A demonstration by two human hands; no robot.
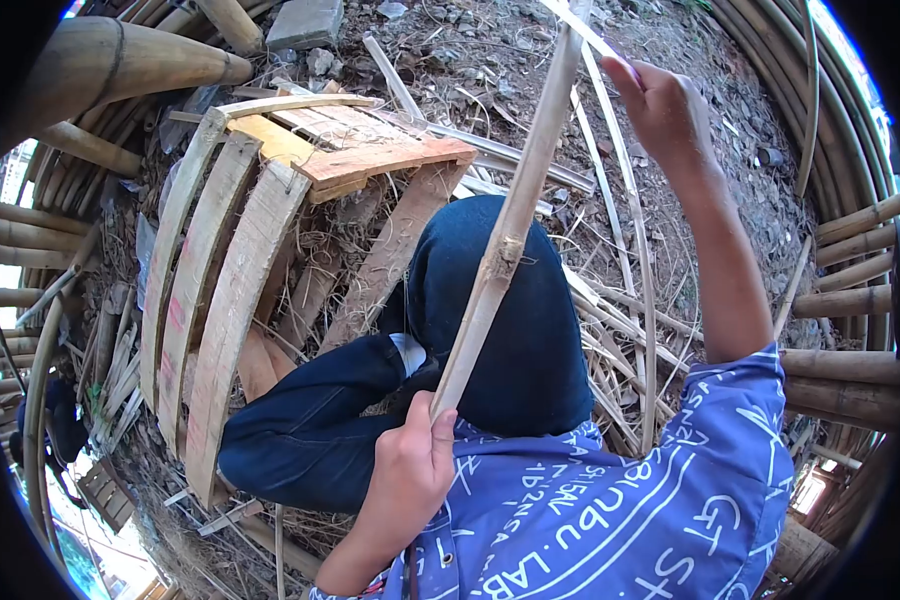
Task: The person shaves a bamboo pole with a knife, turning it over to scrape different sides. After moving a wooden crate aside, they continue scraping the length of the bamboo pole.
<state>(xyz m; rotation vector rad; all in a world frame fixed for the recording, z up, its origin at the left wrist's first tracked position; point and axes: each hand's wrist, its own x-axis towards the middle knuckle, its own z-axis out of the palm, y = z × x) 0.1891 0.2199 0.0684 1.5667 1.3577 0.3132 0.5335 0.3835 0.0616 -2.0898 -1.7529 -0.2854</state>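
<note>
A long split bamboo strip with a knot midway slants up over my bent knee, from my lap to the top of the view. My left hand is closed round its lower end, thumb laid along it. Up at the top right, my right hand is closed in a fist on a knife, its handle hidden in the palm. The narrow bright knife blade crosses the upper part of the strip.
A slatted wooden crate stands at my left. Thin bamboo slivers and shavings litter the ground on the right. Thick bamboo poles lie at the upper left, and more poles are stacked at the right. A grey block lies at the top.
</note>
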